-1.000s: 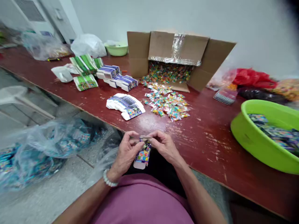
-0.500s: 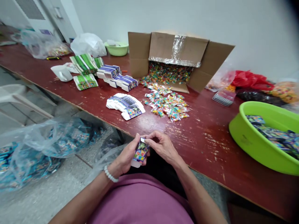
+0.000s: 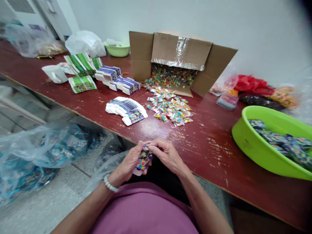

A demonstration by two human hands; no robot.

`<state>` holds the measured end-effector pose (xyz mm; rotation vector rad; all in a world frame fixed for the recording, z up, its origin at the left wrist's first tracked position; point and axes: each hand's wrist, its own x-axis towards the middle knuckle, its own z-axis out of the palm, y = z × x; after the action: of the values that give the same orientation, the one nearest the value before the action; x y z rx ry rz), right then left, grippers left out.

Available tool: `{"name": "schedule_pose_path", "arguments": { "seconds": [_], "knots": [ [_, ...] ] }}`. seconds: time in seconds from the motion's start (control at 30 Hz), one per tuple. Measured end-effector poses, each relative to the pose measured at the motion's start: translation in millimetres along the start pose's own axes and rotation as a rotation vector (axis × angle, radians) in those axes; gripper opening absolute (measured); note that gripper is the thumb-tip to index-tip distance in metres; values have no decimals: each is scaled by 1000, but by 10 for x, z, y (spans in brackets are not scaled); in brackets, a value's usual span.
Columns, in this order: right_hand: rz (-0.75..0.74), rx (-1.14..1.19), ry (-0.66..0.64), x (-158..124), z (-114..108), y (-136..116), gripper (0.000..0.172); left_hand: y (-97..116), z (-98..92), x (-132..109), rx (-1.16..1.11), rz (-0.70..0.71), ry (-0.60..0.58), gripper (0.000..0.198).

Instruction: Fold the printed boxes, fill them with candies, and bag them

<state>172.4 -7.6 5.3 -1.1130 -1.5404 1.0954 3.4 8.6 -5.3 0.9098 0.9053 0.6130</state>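
Red table (image 3: 200,146); left hand (image 3: 130,161), right hand (image 3: 167,155), both on printed carton (image 3: 144,158), unreadable

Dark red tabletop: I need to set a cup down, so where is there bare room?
Widest: between the pile of clear, colourful packets and the round lime-green plastic tub. Another strip lies on the tub's near side. A smaller patch lies left of the fanned purple-and-white flat cartons. It's crowded where the packets meet the open brown cardboard box.

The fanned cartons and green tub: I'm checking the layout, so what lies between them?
In the head view, the pile of wrapped packets lies beside the fanned cartons; then scuffed red tabletop runs to the green tub.
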Motion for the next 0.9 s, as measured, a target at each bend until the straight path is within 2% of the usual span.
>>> {"name": "schedule_pose_path", "arguments": {
  "seconds": [0.13, 0.23, 0.27, 0.37, 0.4, 0.47, 0.53, 0.6, 0.67, 0.8, 0.9],
  "knots": [
    [-118, -42, -49, -36, 15, 66, 21, 26, 37, 63, -94, -36, 23, 66],
    [-103, -192, 1, 100, -185, 255, 23, 91, 27, 130, -183, -22, 58, 46],
    [-88, -289, 77, 180, -305, 333, 24, 113, 17, 145, -225, -15, 66, 39],
    [6, -681, 450, 453, -721, 566, 30, 126, -1, 137, -345, -11, 68, 32],
    [78, -803, 504, 535, -843, 633, 36, 100, 4, 114, -370, -23, 57, 34],
    [199, -933, 521, 660, -1014, 741, 44, -1, 33, 46, -394, -64, 16, 39],
    [242, -911, 526, 729, -1084, 810, 38, -143, 70, -32, -389, -114, -26, 41],
    [224, -824, 557, 751, -1093, 840, 24, -286, 92, -101, -390, -169, -53, 42],
    [193, -745, 593, 741, -1088, 838, 17, -399, 80, -155, -399, -220, -47, 40],
    [150, -537, 668, 622, -1083, 758, 27, -468, -86, -232, -283, -262, 26, 33],
    [140, -286, 658, 450, -1006, 622, 39, -364, -346, -262, -95, -241, -11, 33]
  ]
}}
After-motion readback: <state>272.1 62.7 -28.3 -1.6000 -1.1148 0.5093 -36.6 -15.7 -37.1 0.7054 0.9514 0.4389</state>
